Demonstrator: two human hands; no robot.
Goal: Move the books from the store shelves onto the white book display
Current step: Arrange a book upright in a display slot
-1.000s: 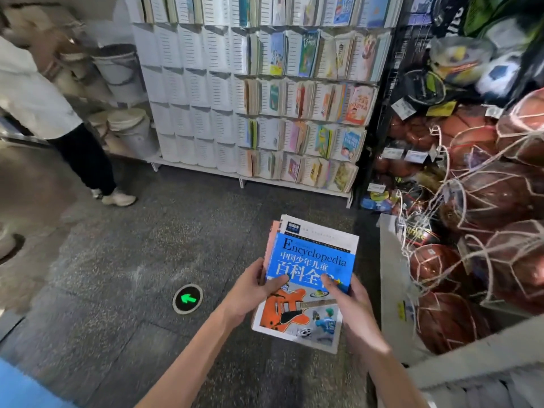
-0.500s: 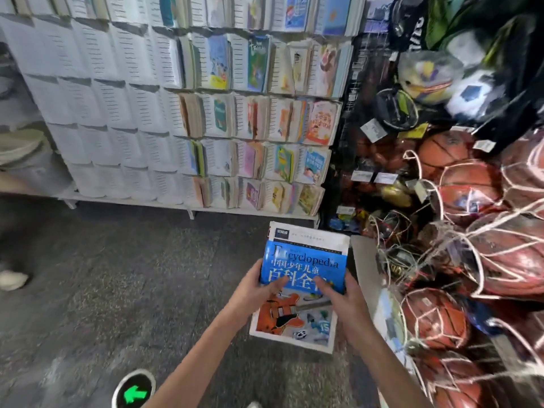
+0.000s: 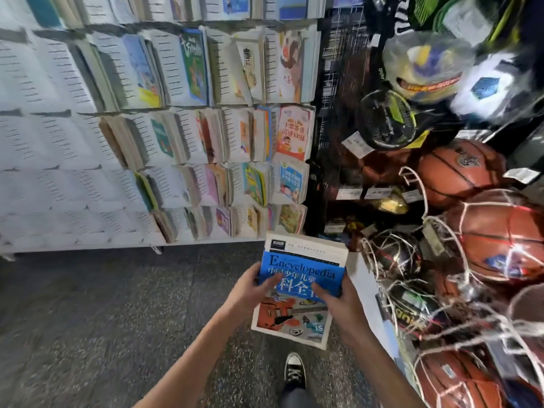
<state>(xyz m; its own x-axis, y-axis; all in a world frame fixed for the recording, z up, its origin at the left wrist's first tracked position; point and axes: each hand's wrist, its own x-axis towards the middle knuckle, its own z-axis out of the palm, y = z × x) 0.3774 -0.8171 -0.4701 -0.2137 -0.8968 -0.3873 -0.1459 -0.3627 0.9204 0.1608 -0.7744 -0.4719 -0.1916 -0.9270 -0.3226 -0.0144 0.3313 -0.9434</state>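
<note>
I hold a stack of books (image 3: 297,316) in front of me with both hands; the top one has a blue band reading "Encyclopedia" and an orange guitar picture. My left hand (image 3: 250,293) grips the stack's left edge with the thumb on the cover. My right hand (image 3: 338,301) grips the right edge, thumb across the blue band. The white book display (image 3: 73,160) fills the wall ahead. Its right-hand pockets hold several colourful books (image 3: 291,134); the left-hand pockets look bare.
Netted basketballs (image 3: 500,234) and other balls hang on a dark rack at the right, close to my right arm. A white ledge (image 3: 365,284) runs below them. Grey speckled floor (image 3: 103,313) lies ahead. My shoe (image 3: 294,369) shows at the bottom.
I have walked closer to the white display, which now fills more of the view. The person at the left and the green floor arrow have left the frame. My grip on the books is unchanged.
</note>
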